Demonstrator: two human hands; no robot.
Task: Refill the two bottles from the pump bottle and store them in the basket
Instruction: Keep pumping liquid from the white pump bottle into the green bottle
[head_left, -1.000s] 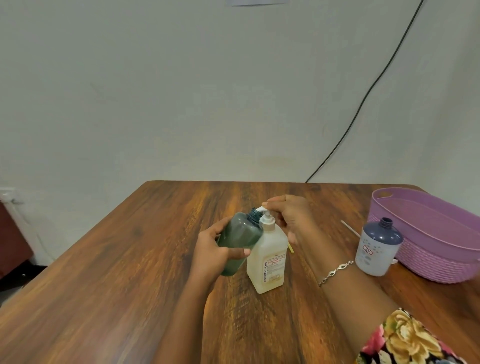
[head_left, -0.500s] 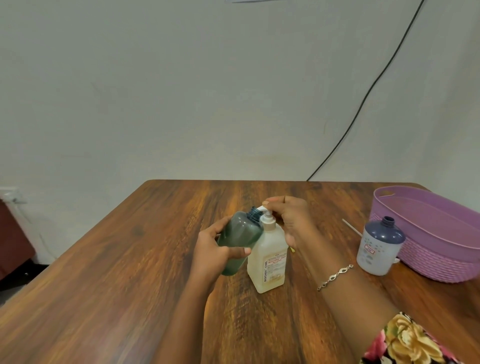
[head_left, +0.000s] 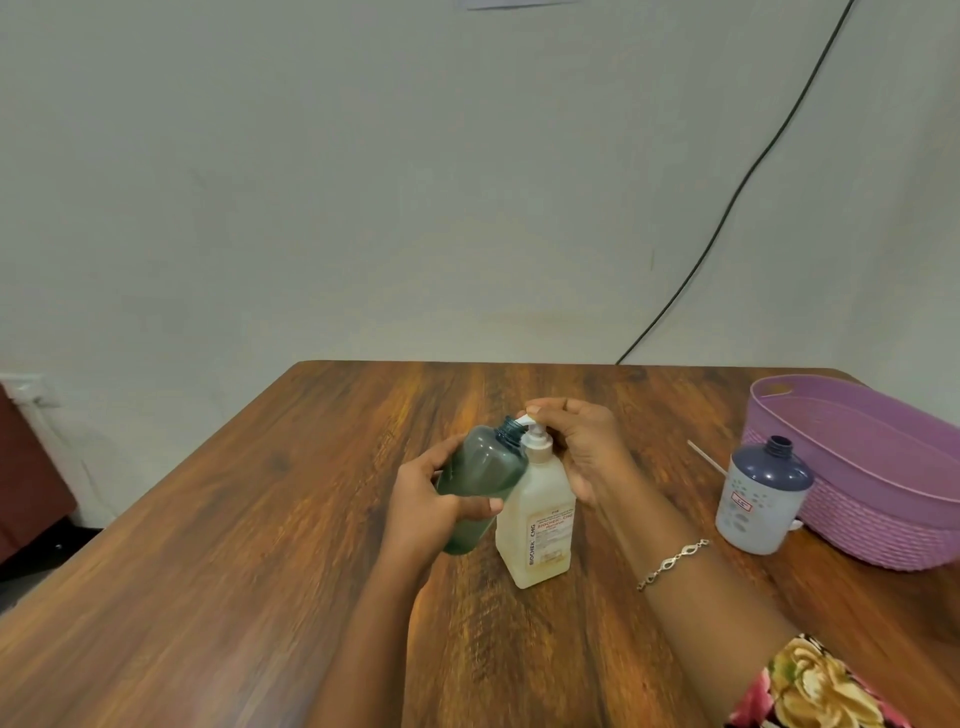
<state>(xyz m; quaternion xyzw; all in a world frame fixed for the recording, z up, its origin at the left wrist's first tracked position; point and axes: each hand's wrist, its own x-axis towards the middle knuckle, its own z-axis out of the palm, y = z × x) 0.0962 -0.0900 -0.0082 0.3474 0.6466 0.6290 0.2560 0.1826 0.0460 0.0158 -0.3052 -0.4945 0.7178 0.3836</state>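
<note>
Little is changed across the last second. The green bottle (head_left: 480, 483) is still held tilted in the left hand (head_left: 421, 509), with its open mouth at the nozzle (head_left: 522, 418). The right hand (head_left: 582, 447) is still kept on the pump head. Only a slight drift of the view is noted.

No stream can be made out, and the fill level is not readable through the tinted wall. Judged: the first refill is in progress, the second bottle is untouched and nothing is stored yet.

- **Grip:** the left fingers (head_left: 447, 452) are wrapped round the green bottle's body, grasping it. The right fingers are curled over the head of the pump bottle (head_left: 540, 535). How far the head is depressed cannot be told.
- **Places:** the pump bottle stands on the surface (head_left: 260, 571) directly below the right fingers and touches the green bottle beside the left thumb. The blue-grey bottle (head_left: 761, 499) stands uncapped, well outboard of the right fingers and just beside the basket (head_left: 883, 519). Neither bottle is in the basket.
- **Green bottle:** translucent tinted plastic, round and smooth, with a threaded neck.
- **Pump bottle:** milky, squarish plastic with a paper label.
- **Blue-grey bottle:** pale printed body under a dark domed shoulder.
- **Basket:** lilac plastic, oval, with a woven-pattern wall and a cut-out handle.
- **Surface:** glossy wood grain.
</note>
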